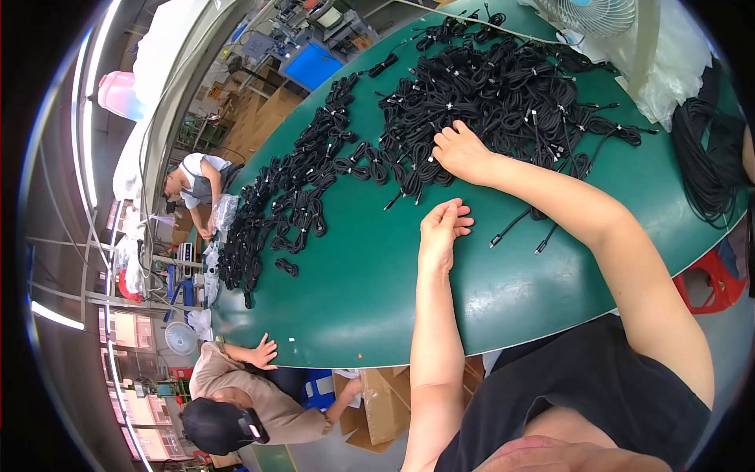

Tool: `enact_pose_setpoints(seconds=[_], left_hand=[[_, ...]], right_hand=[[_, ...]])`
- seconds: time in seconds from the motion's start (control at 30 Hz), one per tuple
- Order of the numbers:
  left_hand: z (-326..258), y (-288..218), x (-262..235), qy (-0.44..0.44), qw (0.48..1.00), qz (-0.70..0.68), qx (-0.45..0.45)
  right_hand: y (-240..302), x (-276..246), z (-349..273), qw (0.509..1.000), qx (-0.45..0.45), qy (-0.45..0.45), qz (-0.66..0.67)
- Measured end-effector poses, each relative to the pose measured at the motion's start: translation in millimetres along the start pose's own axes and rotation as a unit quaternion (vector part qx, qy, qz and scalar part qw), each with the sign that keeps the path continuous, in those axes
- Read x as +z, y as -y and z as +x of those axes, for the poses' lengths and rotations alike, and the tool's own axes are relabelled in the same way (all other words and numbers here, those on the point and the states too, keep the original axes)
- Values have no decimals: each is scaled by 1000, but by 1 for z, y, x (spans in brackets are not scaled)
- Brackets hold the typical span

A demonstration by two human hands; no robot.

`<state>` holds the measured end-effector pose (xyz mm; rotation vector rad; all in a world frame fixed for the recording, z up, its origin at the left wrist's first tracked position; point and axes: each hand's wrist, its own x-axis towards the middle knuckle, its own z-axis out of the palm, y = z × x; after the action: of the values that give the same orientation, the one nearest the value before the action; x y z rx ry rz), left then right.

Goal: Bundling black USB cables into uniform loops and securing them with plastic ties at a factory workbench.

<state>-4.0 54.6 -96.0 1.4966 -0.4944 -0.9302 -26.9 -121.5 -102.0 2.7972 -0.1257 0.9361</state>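
Black cables (pixel 472 86), coiled in bundles, heaped on the green table (pixel 354 271), some ends loose

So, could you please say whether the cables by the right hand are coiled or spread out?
Mostly coiled: the black cables lie in looped bundles, though a few ends trail across the green table.

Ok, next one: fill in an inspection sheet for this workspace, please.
Surface: green table, glossy, reflecting light.
Job's things: heap of black coiled cables; smaller bundles to its left.
Clutter: white scrap by the table edge.
Hands: left hand over the table, nothing seen in it; right hand at the heap's near edge, grip unclear.
Cables: loose connector ends trail toward the wearer.
Surroundings: co-worker in a dark cap, open cardboard box, fan.
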Motion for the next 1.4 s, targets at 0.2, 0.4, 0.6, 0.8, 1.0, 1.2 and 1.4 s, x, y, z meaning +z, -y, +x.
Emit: enact_pose_setpoints(seconds=[0.2, 0.4, 0.6, 0.8, 1.0, 1.2, 1.4], left_hand=[[-5, -4, 3, -47, 972, -186, 137], [-22, -17, 0, 9, 929, -308, 207], [-21, -17, -13, 18, 925, -287, 248], [-23, -5, 17, 35, 950, -223, 215], [-25, -15, 13, 8, 929, -272, 251], [-30, -9, 30, 13, 941, -245, 233], [-28, -16, 13, 51, 906, -336, 253]], right_hand=[[28, -42, 0, 981, -37, -159, 102], [42, -114, -25, 951, 19, 25, 307], [29, -128, -24, 909, 35, 58, 411], [44, -131, -34, 950, 16, 9, 312], [40, -149, -27, 964, 5, 29, 264], [42, -139, -35, 953, 21, -1, 301], [45, -153, -28, 953, 28, 72, 294]])
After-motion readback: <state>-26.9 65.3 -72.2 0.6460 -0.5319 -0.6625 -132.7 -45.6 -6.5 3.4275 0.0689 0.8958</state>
